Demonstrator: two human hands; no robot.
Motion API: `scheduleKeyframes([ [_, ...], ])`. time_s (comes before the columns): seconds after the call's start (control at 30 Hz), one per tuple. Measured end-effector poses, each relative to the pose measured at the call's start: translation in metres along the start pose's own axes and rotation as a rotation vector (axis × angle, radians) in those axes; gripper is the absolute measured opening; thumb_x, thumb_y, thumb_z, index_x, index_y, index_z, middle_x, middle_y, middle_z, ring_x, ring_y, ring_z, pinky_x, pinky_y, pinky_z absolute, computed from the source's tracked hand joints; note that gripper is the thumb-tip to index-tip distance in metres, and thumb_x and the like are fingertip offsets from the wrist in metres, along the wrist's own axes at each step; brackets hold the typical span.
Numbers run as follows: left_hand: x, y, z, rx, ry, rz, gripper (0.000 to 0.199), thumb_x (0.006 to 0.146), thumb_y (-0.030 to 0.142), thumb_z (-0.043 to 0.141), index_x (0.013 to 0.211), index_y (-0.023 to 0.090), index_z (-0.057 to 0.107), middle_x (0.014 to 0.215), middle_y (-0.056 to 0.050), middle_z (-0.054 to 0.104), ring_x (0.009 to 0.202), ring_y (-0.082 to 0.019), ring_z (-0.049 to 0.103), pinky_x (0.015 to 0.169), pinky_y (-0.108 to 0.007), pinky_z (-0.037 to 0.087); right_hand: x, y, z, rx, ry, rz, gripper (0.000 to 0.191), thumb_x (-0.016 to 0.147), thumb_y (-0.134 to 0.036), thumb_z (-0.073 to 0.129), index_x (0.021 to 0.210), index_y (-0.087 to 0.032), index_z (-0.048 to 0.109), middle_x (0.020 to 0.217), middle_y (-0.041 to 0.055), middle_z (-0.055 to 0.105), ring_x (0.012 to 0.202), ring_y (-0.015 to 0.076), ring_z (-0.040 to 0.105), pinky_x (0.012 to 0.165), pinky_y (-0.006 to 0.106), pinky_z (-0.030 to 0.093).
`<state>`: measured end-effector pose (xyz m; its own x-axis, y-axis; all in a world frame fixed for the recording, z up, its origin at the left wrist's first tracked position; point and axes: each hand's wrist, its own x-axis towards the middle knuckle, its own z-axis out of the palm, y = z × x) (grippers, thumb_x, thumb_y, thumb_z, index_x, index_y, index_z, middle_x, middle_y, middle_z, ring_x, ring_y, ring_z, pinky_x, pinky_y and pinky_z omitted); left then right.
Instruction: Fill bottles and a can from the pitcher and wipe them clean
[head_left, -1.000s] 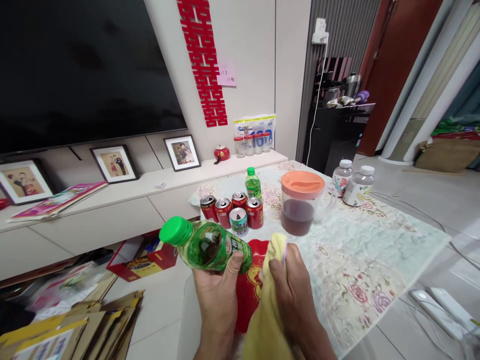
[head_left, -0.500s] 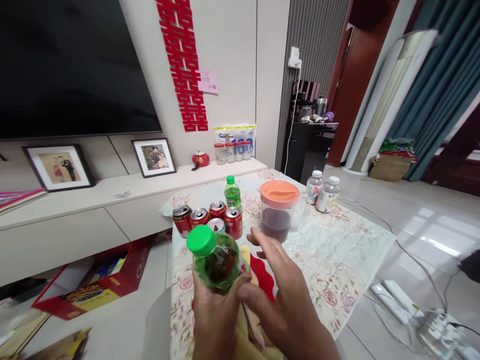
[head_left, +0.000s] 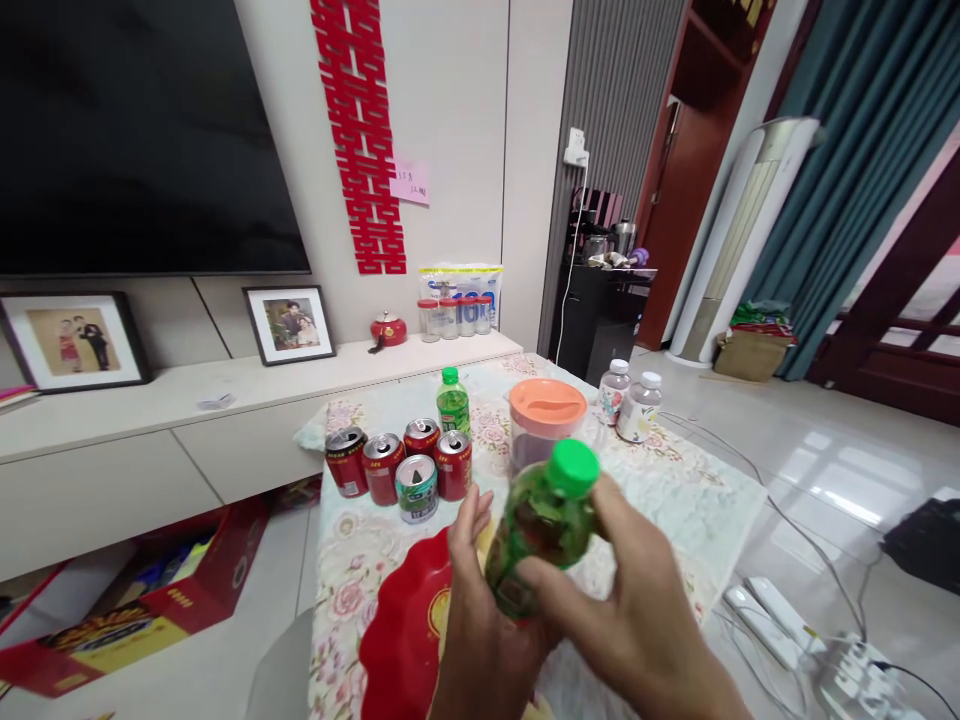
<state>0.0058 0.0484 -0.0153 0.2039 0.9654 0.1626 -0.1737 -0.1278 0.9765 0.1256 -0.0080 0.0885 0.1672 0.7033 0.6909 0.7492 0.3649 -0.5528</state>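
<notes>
Head view: my left hand [head_left: 480, 640] and right hand [head_left: 637, 630] both curl shut around one green-capped bottle [head_left: 544, 520], held tilted in the air above the table's near edge. Left grips the lower body, right wraps the upper side by the cap. Red plate [head_left: 397, 640] sits just below at the near-left edge. Cans [head_left: 397, 465] cluster mid-table toward the left side, orange-lidded pitcher [head_left: 546, 425] beside them, small green bottle [head_left: 453, 400] behind, two clear bottles [head_left: 628, 400] at the far-right corner.

Both your left hand [head_left: 480, 630] and right hand [head_left: 637, 620] grip the green bottle [head_left: 541, 525], tilted with its green cap [head_left: 574, 467] up. Below it lies a red plate [head_left: 401, 640] on the floral tablecloth [head_left: 697, 500]; cans [head_left: 397, 465] stand beyond.
</notes>
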Motion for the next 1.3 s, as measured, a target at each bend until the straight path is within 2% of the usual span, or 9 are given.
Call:
scheduleKeyframes([
  [0.1, 0.007, 0.002, -0.015, 0.100, -0.116, -0.044, 0.110, 0.064, 0.051, 0.093, 0.155, 0.026, 0.036, 0.163, -0.019, 0.041, 0.153, -0.043, 0.037, 0.122, -0.057, 0.035, 0.003, 0.010, -0.039, 0.007, 0.009, 0.111, 0.031, 0.092, -0.038, 0.072, 0.118, -0.025, 0.062, 0.093, -0.0002, 0.073, 0.076, 0.0169, 0.072, 0.065, 0.023, 0.062],
  [0.23, 0.035, 0.022, -0.038, 0.004, -0.218, -0.215, 0.084, 0.072, 0.066, 0.083, 0.139, 0.023, 0.056, 0.150, -0.020, 0.056, 0.139, -0.040, 0.053, 0.110, -0.052, 0.048, 0.007, 0.045, -0.083, -0.096, 0.044, 0.280, 0.039, 0.090, -0.051, 0.075, 0.117, -0.025, 0.064, 0.101, 0.0025, 0.074, 0.085, 0.0204, 0.073, 0.068, 0.025, 0.060],
  [0.33, 0.062, 0.031, -0.053, -0.081, -0.197, -0.243, 0.072, 0.070, 0.062, 0.088, 0.127, 0.022, 0.066, 0.136, -0.016, 0.066, 0.120, -0.031, 0.066, 0.100, -0.040, 0.054, 0.017, 0.088, -0.098, -0.136, 0.058, 0.398, 0.048, 0.082, -0.059, 0.078, 0.112, -0.023, 0.065, 0.100, 0.0048, 0.074, 0.086, 0.0242, 0.072, 0.064, 0.028, 0.057],
  [0.4, 0.076, 0.029, -0.060, -0.186, -0.163, -0.240, 0.069, 0.067, 0.056, 0.093, 0.121, 0.020, 0.070, 0.123, -0.014, 0.070, 0.107, -0.026, 0.069, 0.091, -0.034, 0.057, 0.027, 0.119, -0.100, -0.199, 0.087, 0.456, 0.050, 0.077, -0.061, 0.078, 0.107, -0.023, 0.065, 0.102, 0.0057, 0.075, 0.094, 0.0284, 0.072, 0.072, 0.033, 0.056],
  [0.5, 0.088, 0.016, -0.070, -0.359, -0.167, -0.253, 0.064, 0.066, 0.044, 0.097, 0.120, 0.020, 0.073, 0.116, -0.012, 0.072, 0.099, -0.023, 0.069, 0.084, -0.031, 0.059, 0.045, 0.162, -0.096, -0.329, 0.087, 0.479, 0.051, 0.074, -0.059, 0.076, 0.109, -0.023, 0.066, 0.104, 0.0066, 0.076, 0.097, 0.0318, 0.071, 0.081, 0.040, 0.052],
  [0.7, 0.091, -0.007, -0.084, -0.562, -0.120, -0.298, 0.062, 0.062, 0.037, 0.100, 0.117, 0.022, 0.077, 0.110, -0.011, 0.075, 0.090, -0.022, 0.071, 0.078, -0.030, 0.062, 0.091, 0.221, -0.077, -0.390, 0.075, 0.506, 0.047, 0.072, -0.049, 0.078, 0.107, -0.019, 0.068, 0.097, 0.0081, 0.075, 0.091, 0.0316, 0.070, 0.080, 0.042, 0.052],
  [0.9, 0.086, -0.012, -0.090, -0.612, -0.080, -0.357, 0.063, 0.063, 0.034, 0.098, 0.121, 0.023, 0.076, 0.114, -0.011, 0.077, 0.090, -0.024, 0.073, 0.083, -0.034, 0.064, 0.133, 0.270, -0.044, -0.413, 0.017, 0.520, 0.032, 0.096, -0.039, 0.074, 0.116, -0.015, 0.067, 0.107, 0.0061, 0.071, 0.096, 0.0214, 0.069, 0.090, 0.042, 0.057],
  [1.1, 0.083, -0.013, -0.092, -0.626, 0.022, -0.458, 0.070, 0.054, 0.030, 0.101, 0.119, 0.025, 0.078, 0.120, -0.010, 0.078, 0.094, -0.027, 0.075, 0.086, -0.035, 0.065, 0.158, 0.303, -0.016, -0.420, -0.015, 0.542, 0.033, 0.102, -0.039, 0.068, 0.124, -0.015, 0.066, 0.119, 0.0083, 0.069, 0.102, 0.0217, 0.069, 0.090, 0.042, 0.060],
  [1.3, 0.090, -0.011, -0.091, -0.582, 0.030, -0.489, 0.071, 0.047, 0.035, 0.103, 0.113, 0.021, 0.081, 0.113, -0.014, 0.080, 0.097, -0.030, 0.074, 0.084, -0.036, 0.065, 0.164, 0.318, 0.002, -0.501, 0.014, 0.575, 0.037, 0.102, -0.039, 0.068, 0.129, -0.016, 0.064, 0.125, 0.0097, 0.067, 0.108, 0.0238, 0.068, 0.094, 0.046, 0.059],
])
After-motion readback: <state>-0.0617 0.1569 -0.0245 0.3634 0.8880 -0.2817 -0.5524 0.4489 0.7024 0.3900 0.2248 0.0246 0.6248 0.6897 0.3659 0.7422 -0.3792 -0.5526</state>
